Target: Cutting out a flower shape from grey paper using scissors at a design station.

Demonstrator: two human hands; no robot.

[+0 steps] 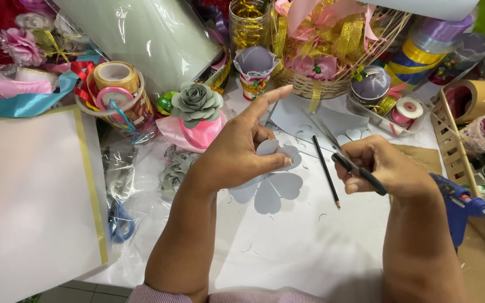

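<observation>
Nearest the camera, two forearms rise from a pink sleeve cut off by the bottom edge, crossing the white table sheet point(304, 247). Just above that, at the centre, sits our landmark: the grey paper flower cutout point(273, 191), heart-shaped petals fanned flat over the sheet. Left hand point(242, 148) is right on top of it, thumb and curled fingers pinched shut on its upper petals, index finger sticking straight out; the hand hides much of the cutout's left side. Right of the cutout, the right hand point(380, 165) is closed around the black handles of a pair of scissors point(343, 154), blades parted a little and pointing up and left; the handles are mostly buried in the fist. Between cutout and right hand lies a black pencil point(326, 173), flat on the sheet. Further right of the cutout, a blue glue gun point(458, 205) pokes out from behind the right wrist, its grip hidden. Left of the cutout, a crumpled clear plastic bag point(122, 179) with something blue inside, hard to make out, and a white sheet with a yellow edge point(40, 196). Beyond the cutout, a finished grey paper rose point(196, 102) on a pink base, tape rolls in a clear tub point(116, 90), then a wicker basket point(315, 78) stuffed with pink and gold ribbon, its top cut off by the frame.
</observation>
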